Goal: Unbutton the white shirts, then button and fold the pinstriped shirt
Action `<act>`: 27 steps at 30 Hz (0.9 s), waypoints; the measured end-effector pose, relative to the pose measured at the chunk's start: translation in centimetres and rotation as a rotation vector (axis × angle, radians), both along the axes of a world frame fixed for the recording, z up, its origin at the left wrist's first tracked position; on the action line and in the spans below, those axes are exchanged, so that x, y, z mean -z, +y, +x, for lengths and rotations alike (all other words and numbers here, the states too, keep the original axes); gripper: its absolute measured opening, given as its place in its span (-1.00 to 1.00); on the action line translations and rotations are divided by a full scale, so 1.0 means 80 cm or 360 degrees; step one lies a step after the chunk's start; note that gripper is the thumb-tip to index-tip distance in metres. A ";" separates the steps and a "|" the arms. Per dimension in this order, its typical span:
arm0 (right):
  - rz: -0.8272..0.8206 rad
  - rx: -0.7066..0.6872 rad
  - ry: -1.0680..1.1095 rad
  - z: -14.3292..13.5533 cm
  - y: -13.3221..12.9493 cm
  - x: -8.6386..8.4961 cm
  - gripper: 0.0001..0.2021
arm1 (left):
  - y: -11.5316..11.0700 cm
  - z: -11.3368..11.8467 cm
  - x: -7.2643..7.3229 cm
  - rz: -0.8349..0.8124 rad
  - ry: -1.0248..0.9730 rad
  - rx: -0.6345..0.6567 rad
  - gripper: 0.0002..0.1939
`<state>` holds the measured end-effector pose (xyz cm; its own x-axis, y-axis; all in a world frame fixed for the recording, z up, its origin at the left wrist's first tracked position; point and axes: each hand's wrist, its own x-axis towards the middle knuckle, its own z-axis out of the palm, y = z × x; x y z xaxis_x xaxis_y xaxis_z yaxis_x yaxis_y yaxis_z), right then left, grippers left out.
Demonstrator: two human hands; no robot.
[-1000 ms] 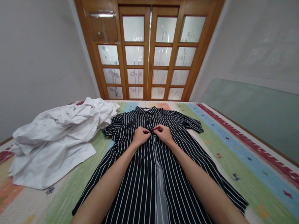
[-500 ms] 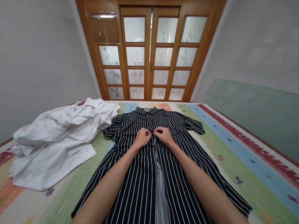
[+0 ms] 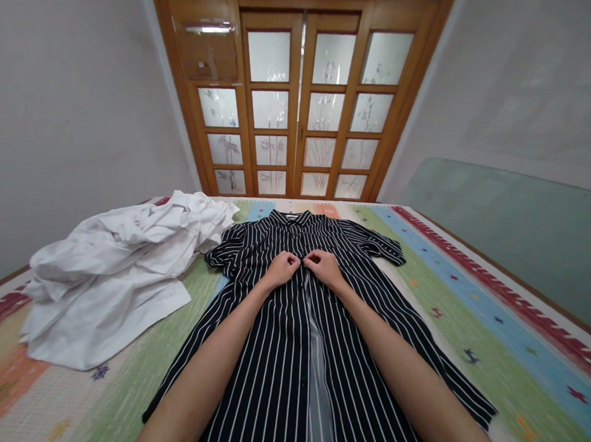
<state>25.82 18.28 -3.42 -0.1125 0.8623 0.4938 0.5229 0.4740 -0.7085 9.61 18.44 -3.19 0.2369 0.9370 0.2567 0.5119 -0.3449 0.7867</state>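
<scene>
A black garment with white stripes (image 3: 273,342) lies spread out, its collar at the far end and short sleeves to both sides. Below my hands its front edges part, and grey inner cloth shows between them. My left hand (image 3: 284,268) pinches the front edge at chest height. Close beside it on the right, my right hand (image 3: 323,267) pinches the same front strip, with the fingertips of both hands nearly touching. Whatever small part lies between the fingertips is too small to make out.
A crumpled white cloth (image 3: 113,279) lies to the left of the garment. Underneath is a colourful patterned mat (image 3: 430,293). Wooden doors with glass panes (image 3: 293,101) stand beyond, and a pale green panel (image 3: 516,234) leans at the right wall.
The view has shifted very slightly. Both hands stay at the same spot on the garment's front, still pinched.
</scene>
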 end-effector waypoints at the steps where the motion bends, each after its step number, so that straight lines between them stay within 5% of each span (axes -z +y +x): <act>1: -0.0001 -0.0003 0.0003 0.000 0.000 0.000 -0.87 | 0.000 0.000 0.001 -0.0025 -0.0026 0.0017 -0.90; 11: -0.0120 -0.0116 0.0112 0.004 0.006 0.004 -0.68 | 0.000 -0.005 0.001 -0.0223 -0.0214 0.0110 -0.92; 17: -0.0165 -0.0191 0.0126 0.004 0.005 0.006 -0.87 | -0.002 -0.006 -0.003 -0.0266 -0.0269 0.0105 -0.89; 27: -0.0239 -0.0266 0.0208 0.007 0.006 0.006 -0.86 | 0.002 -0.005 0.002 -0.0280 -0.0348 0.0089 -0.93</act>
<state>26.37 18.78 -3.87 -0.2035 0.9019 0.3811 0.3455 0.4304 -0.8339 9.23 18.56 -3.33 0.2463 0.9587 0.1423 0.3072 -0.2165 0.9267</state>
